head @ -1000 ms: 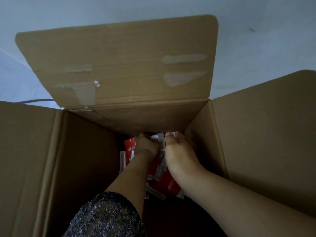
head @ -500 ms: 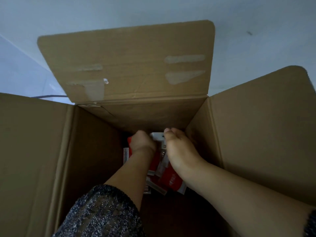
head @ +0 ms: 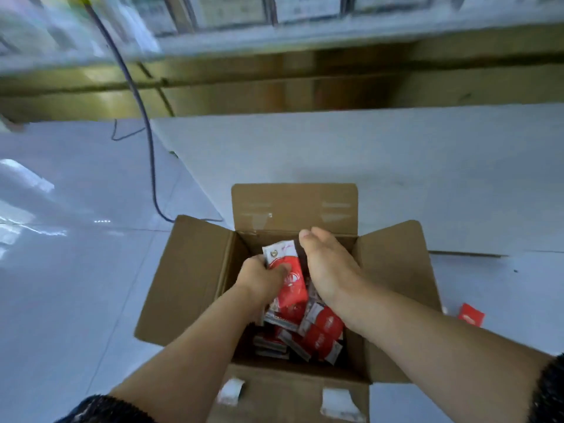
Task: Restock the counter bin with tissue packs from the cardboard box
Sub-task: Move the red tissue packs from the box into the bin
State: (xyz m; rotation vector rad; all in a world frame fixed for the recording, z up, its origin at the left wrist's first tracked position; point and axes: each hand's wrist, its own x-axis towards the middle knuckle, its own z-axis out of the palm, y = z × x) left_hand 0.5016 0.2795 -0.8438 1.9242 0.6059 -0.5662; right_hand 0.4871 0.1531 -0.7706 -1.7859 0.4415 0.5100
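On my far left I see glossy pale floor [head: 76, 285], with a dark cable [head: 151, 166] trailing down it towards the cardboard box [head: 189, 279]. The box stands on the floor with all four flaps folded open. My left hand [head: 259, 279] is over its middle, fingers curled round a bunch of red-and-white tissue packs [head: 290, 279] held upright above the box's contents. My right hand [head: 329, 270] lies flat against the bunch's other side, fingers straight and together. Below both hands, loose packs [head: 320, 334] lie jumbled in the box bottom. Far right, a lone red pack [head: 471, 315] lies on the floor just outside the box.
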